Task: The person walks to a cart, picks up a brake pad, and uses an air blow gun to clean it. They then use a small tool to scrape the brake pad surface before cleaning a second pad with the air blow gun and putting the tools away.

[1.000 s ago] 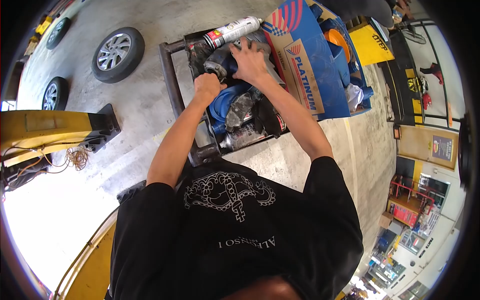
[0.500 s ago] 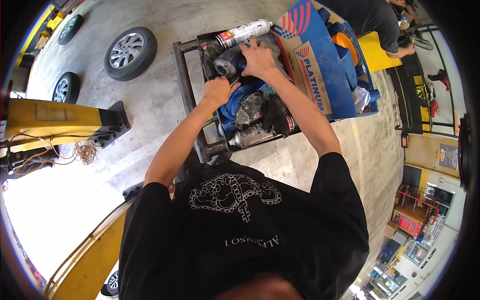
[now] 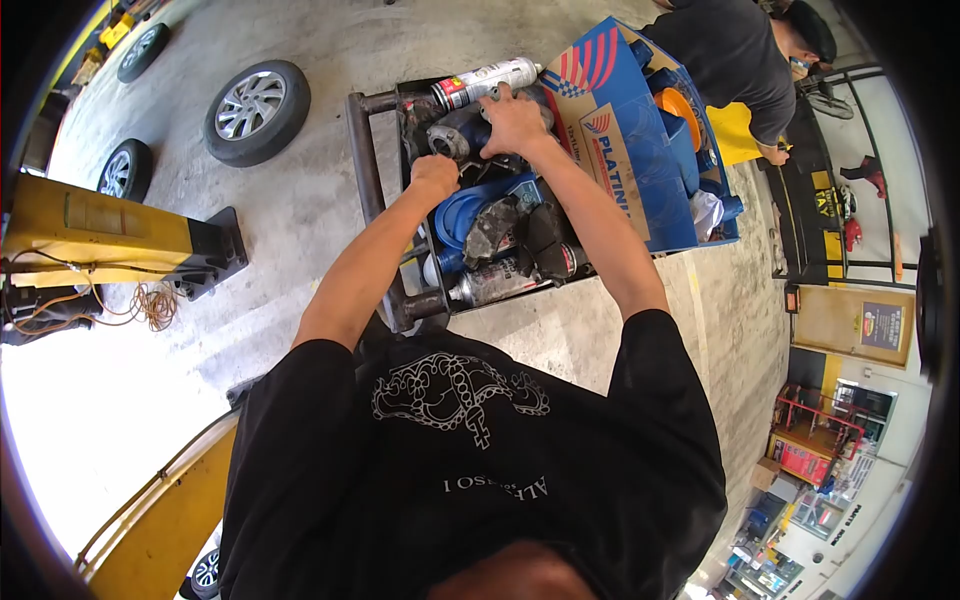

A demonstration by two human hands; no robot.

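Note:
A dark impact wrench [image 3: 455, 134] with a round nose lies across the top of a black tool cart [image 3: 515, 291]. My right hand [image 3: 516, 122] spans its body, thumb and fingers on either side. Just below the nose, my left hand [image 3: 436, 178] is closed with its fingers curled under; what it grips is hidden. A white and red spray can [image 3: 487, 82] lies beyond the wrench. Nearer me are a blue round item [image 3: 457, 214], dark worn gloves [image 3: 492, 228] and another spray can [image 3: 490, 283] on its side.
A blue Platinum carton [image 3: 600, 150] with bottles and an orange funnel [image 3: 680, 108] stands at the cart's right. Beyond it a person in a dark shirt [image 3: 735, 50] bends over. Wheels [image 3: 257, 112] lie on the floor; a yellow lift post [image 3: 110, 225] stands left.
My left hand has shifted slightly up towards the wrench's nose. My right hand stays on the wrench. The other person's head and arm have come further into view.

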